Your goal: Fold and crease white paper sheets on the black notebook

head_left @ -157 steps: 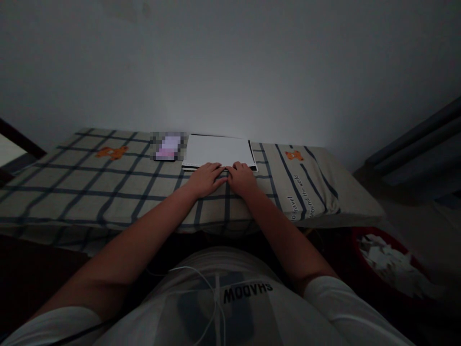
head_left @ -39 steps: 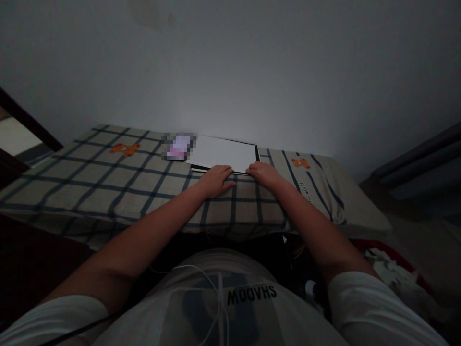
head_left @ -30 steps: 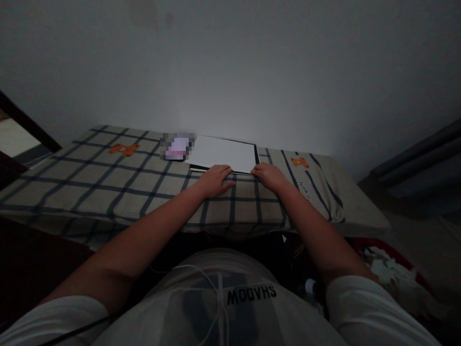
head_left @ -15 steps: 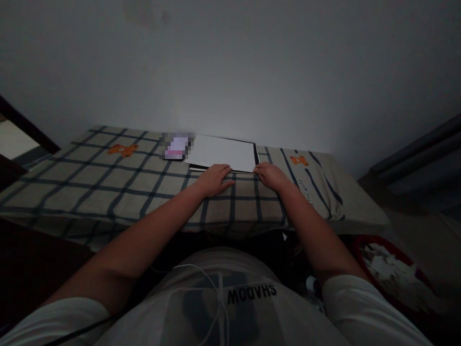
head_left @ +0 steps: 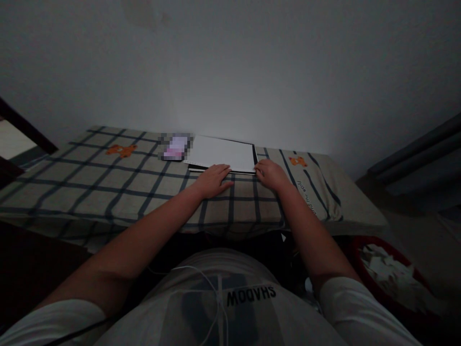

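Mid-frame on the worktop [head_left: 126, 188], the sheet [head_left: 222, 153] lies over the pad [head_left: 197, 168], edges unmatched; left hand [head_left: 213, 179] flat on the near edge, thumb spread; right hand [head_left: 271, 175] curled at the right corner, pinching or not I can't tell.

Shirt [head_left: 281, 322], bottom of frame: pale, short white sleeves [head_left: 353, 307] lower left and right. Dark patch [head_left: 200, 307]; black lettering [head_left: 251, 295] "SHADOW", upside down. Thin white cord [head_left: 194, 267] over front.
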Demonstrator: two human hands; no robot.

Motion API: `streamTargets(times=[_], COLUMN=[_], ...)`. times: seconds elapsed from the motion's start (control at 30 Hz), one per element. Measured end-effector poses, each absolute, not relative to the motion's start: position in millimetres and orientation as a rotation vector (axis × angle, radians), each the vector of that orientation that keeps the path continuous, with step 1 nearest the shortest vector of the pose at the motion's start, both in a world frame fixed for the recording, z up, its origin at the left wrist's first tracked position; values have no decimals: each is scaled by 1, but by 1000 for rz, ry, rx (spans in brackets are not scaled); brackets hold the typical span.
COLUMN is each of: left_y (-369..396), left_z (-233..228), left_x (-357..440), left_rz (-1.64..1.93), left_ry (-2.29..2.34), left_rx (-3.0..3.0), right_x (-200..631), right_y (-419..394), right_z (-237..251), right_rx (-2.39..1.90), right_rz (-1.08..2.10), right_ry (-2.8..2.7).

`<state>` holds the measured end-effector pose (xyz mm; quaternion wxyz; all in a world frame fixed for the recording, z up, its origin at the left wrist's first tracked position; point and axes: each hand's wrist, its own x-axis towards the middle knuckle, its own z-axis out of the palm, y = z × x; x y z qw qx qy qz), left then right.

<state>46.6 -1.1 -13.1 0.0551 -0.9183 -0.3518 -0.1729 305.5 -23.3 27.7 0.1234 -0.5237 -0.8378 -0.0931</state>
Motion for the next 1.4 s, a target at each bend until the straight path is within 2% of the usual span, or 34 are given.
streamTargets(times=[0.17,0.33,0.67,0.97,1.4], left_y=[-1,1,-5,-4,-8], left_z=[-13,-14,-6,-7,-3], left_x=[47,48,49,50,53], left_rz=[-510,-479,-585,-567,-524], left_ry=[-1004,-1004,-1030,-1037,-1032], left_rx=[-2826,-2850,-2740,-2763,-2736], right_x=[266,240,252,242,240], right_y=[-27,-27,-29,-28,-30], right_z=[30,20,16,13,12], right_rx=[-1420,-1523,-1714,-1567,-1619], right_rz=[-230,-147,-191,-182,-169], right_ry=[-2441,-2540,-2415,-2456,-2438])
